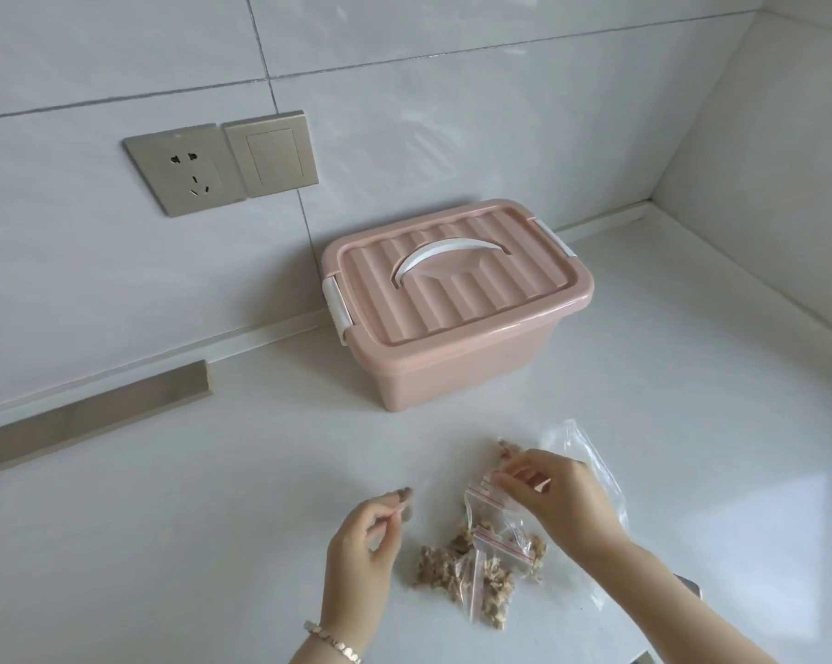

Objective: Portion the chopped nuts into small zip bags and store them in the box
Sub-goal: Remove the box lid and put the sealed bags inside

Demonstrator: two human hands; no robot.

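Two hands work low in the view, their forearms cut off by the bottom edge. The right hand (562, 500) covers part of a small zip bag (483, 512), pinching its red-striped mouth in its fingertips, and hides much of a larger clear bag (584, 448) behind it. More small bags overlap the chopped nuts (447, 570), so their count is unclear; two red strips show plainly. The left hand (363, 534), well apart from the right, pinches a few nut pieces (404, 503) above the tabletop (212, 519). The held bag's mouth points away from the person. One pink box (457, 366) sits near the wall (404, 136), its long axis running left to right. Its lid (500, 289) is on, with one white handle (433, 256) and two white latches (336, 304).
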